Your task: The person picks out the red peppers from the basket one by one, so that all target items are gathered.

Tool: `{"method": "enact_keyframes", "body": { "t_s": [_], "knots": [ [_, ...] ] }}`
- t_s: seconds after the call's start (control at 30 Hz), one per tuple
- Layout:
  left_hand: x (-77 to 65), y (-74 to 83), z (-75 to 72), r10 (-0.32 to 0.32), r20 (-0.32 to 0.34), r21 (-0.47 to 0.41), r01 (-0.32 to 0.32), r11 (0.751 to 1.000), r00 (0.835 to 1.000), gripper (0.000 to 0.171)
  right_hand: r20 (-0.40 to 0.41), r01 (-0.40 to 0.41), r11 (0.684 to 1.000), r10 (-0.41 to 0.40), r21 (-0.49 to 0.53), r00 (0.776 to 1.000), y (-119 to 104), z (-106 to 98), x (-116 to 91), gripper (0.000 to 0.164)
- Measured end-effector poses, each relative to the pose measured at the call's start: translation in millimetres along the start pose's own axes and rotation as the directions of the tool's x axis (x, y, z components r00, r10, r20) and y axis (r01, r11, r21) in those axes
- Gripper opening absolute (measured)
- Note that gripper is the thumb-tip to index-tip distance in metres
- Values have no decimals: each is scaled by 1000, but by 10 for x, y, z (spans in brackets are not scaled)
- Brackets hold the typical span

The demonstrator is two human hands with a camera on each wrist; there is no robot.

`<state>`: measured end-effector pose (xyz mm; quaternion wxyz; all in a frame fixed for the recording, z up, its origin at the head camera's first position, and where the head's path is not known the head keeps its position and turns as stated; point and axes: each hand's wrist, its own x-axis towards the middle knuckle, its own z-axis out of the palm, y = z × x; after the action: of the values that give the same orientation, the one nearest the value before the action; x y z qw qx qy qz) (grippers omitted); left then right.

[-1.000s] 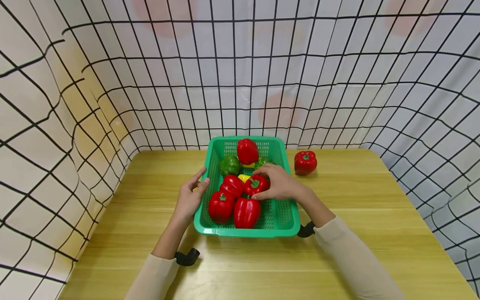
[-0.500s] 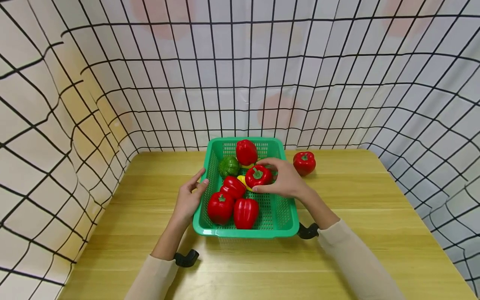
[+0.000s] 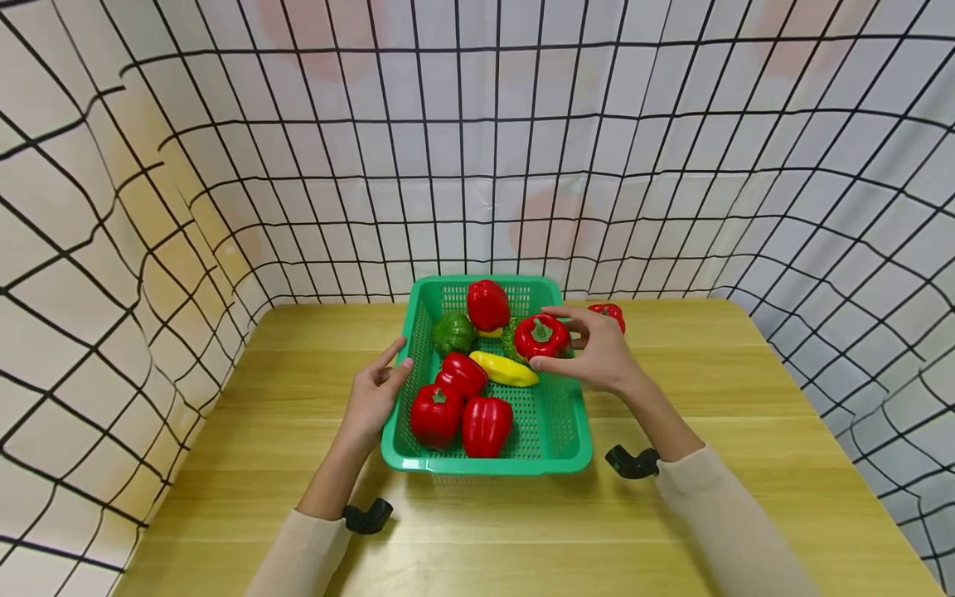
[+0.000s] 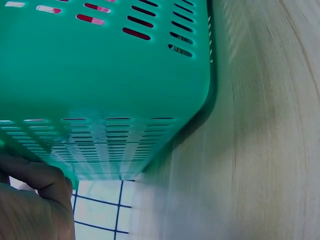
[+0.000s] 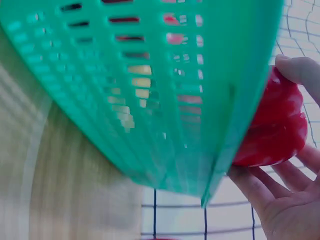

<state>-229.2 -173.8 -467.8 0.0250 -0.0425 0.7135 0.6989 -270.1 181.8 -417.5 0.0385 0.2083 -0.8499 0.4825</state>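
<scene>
My right hand (image 3: 600, 352) grips a red bell pepper (image 3: 539, 338) between thumb and fingers, its green stem facing up. In the head view the pepper is over the right side of a green plastic basket (image 3: 488, 467). The right wrist view shows this pepper (image 5: 277, 125) above the basket's rim. My left hand (image 3: 375, 400) holds the basket's left rim with thumb and fingers. Inside the basket are several more red peppers (image 3: 487, 427), a long yellow vegetable (image 3: 503, 369) and a ridged dark green gourd (image 3: 453, 333). A second green one is partly hidden behind the held pepper.
Beyond the right hand, another red pepper (image 3: 613, 313) sits on the wooden table (image 3: 716, 398), partly covered by the hand. White walls with a black grid (image 3: 477, 149) enclose the table at the back and sides.
My right hand has lifted the red pepper from among the others and carried it right, uncovering the yellow vegetable. My left hand stays at the basket's rim.
</scene>
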Motion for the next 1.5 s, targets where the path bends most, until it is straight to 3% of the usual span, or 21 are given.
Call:
{"method": "enact_keyframes", "body": {
  "t_s": [0.33, 0.8, 1.23, 1.5],
  "knots": [
    [16, -4, -13, 3, -5, 1, -3, 1000, 1000, 50, -139, -109, 994, 105, -23, 985, 151, -449, -136, 73],
    [25, -27, -10, -1, 2, 1, 1, 1000, 1000, 49, -323, -257, 964, 224, -63, 919, 593, -1001, -286, 78],
    [18, -4, -29, 13, 14, 47, -13, 999, 1000, 47, -379, -377, 925, 330, -56, 864, 1181, -1088, -332, 83],
    [19, -17, -43, -8, 28, 33, 7, 999, 1000, 47, -345, -419, 908, 391, -7, 853, 1399, -991, -297, 89]
  ]
}}
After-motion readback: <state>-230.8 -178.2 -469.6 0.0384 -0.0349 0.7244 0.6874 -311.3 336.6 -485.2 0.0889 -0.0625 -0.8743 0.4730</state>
